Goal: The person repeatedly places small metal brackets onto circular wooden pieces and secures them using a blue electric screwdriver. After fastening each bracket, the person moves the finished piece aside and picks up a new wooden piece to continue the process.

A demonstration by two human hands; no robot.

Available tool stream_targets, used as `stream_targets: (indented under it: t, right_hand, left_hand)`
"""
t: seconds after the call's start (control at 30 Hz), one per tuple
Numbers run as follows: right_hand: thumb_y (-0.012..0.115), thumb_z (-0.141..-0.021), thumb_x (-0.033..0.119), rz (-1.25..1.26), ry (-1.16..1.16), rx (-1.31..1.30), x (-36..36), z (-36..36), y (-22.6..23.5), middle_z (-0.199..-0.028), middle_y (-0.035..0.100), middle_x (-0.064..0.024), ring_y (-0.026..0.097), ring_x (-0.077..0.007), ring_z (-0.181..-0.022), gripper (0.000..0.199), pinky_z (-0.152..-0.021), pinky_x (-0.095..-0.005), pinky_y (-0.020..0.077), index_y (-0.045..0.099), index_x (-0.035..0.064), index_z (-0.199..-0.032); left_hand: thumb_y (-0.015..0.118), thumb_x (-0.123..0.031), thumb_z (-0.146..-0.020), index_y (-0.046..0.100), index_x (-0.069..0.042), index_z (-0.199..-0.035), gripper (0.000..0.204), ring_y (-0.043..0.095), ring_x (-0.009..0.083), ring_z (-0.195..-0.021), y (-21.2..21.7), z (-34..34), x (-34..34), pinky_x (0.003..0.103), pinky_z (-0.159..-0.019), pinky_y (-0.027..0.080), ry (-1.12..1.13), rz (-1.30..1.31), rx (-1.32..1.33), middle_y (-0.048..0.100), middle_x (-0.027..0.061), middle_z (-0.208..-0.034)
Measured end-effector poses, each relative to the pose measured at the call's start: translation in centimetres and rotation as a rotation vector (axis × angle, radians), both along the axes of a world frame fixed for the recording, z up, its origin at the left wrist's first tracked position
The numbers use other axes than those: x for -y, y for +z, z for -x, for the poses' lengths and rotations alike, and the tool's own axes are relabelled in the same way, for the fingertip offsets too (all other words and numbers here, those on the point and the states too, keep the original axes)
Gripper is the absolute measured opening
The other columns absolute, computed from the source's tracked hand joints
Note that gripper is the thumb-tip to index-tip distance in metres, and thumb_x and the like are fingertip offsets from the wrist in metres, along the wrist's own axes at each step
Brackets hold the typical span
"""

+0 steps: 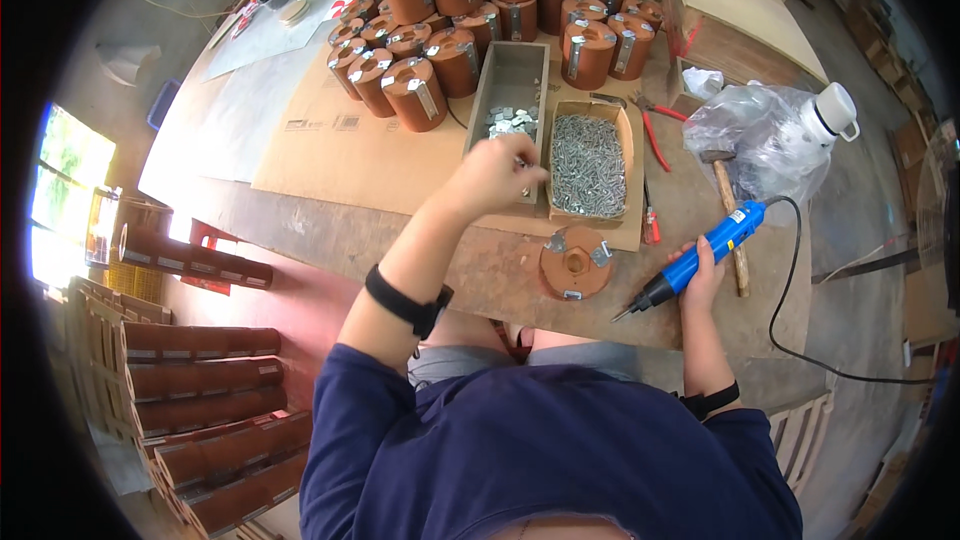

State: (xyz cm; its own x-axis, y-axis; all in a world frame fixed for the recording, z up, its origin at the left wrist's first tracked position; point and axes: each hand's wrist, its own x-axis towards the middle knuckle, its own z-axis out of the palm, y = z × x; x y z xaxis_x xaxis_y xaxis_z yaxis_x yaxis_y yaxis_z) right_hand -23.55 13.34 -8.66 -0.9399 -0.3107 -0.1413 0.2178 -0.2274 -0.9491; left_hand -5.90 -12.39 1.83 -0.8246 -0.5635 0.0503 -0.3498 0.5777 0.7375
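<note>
My right hand (704,278) grips a blue electric screwdriver (708,245), its black nose and bit angled down to the left. The bit tip is above the tabletop, apart from a brown round spool-like piece (575,258) that stands near the table's front edge. Several small metal plates sit around that piece's top rim, which has a hole in its middle. My left hand (497,176) is over the near end of a long grey tray (508,80), fingers curled together; what they hold, if anything, is hidden. Small metal plates (512,121) lie in the tray beyond the hand.
Right of the tray is a cardboard box of screws (588,166). Red-handled pliers (655,135), a red screwdriver (651,225), a wooden-handled hammer (728,195) and a plastic bag (755,130) lie further right. Finished-looking brown cylinders (415,95) are stacked behind. A black cord (785,330) trails right.
</note>
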Motion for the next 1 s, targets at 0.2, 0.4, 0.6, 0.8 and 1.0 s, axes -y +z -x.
stream_targets:
  t: [0.2, 0.4, 0.6, 0.8, 1.0]
  right_hand:
    - [0.057, -0.079, 0.022, 0.029, 0.005, -0.014, -0.1, 0.2, -0.2, -0.07, 0.053, -0.0098, 0.057, -0.0221, -0.054, 0.028, -0.05, -0.0333, 0.049, 0.044, 0.0009, -0.091]
    - [0.056, -0.079, 0.022, 0.019, -0.01, -0.017, -0.1, 0.1, -0.4, -0.069, 0.053, -0.01, 0.057, -0.0218, -0.054, 0.026, -0.051, -0.0336, 0.0495, 0.045, 0.0008, -0.089]
    - [0.056, -0.079, 0.021, 0.027, 0.003, -0.026, 0.0, -0.1, -0.1, -0.069, 0.053, -0.0099, 0.056, -0.0207, -0.055, 0.026, -0.052, -0.0337, 0.0497, 0.045, 0.0006, -0.089]
    - [0.056, -0.079, 0.022, 0.024, 0.029, -0.049, -0.1, 0.0, 0.2, -0.069, 0.053, -0.0097, 0.057, -0.0205, -0.056, 0.027, -0.052, -0.033, 0.0497, 0.044, 0.0009, -0.09]
    - [0.056, -0.079, 0.023, 0.004, 0.028, -0.037, 0.0, -0.1, 0.3, -0.07, 0.053, -0.0095, 0.057, -0.0208, -0.056, 0.029, -0.052, -0.0322, 0.0493, 0.043, 0.0011, -0.093]
  left_hand:
    - [0.063, -0.021, -0.071, 0.062, -0.01, -0.087, 0.02, 0.055, 0.0241, -0.09, -3.8, 2.8, 4.6, 0.037, -0.077, 0.041, 0.136, 0.529, 0.356, 0.06, 0.0076, -0.09]
    - [0.065, -0.024, -0.07, 0.062, -0.016, -0.083, 0.017, 0.052, 0.0194, -0.089, -5.2, 3.7, 5.3, 0.037, -0.076, 0.033, 0.118, 0.812, 0.536, 0.058, 0.002, -0.085]
    - [0.06, -0.017, -0.071, 0.059, -0.012, -0.081, 0.012, 0.057, 0.0235, -0.083, -3.2, 3.1, 3.6, 0.038, -0.079, 0.034, 0.189, 0.515, 0.447, 0.062, 0.0067, -0.078]
    - [0.064, -0.013, -0.068, 0.057, -0.009, -0.077, 0.012, 0.059, 0.0223, -0.073, 0.9, -0.5, -3.1, 0.041, -0.082, 0.037, 0.01, 0.336, -0.079, 0.061, 0.0067, -0.071]
    - [0.067, -0.011, -0.064, 0.059, -0.011, -0.072, 0.011, 0.053, 0.0183, -0.068, 1.5, -3.9, -9.5, 0.044, -0.088, 0.035, -0.212, 0.618, -0.246, 0.054, 0.0008, -0.067]
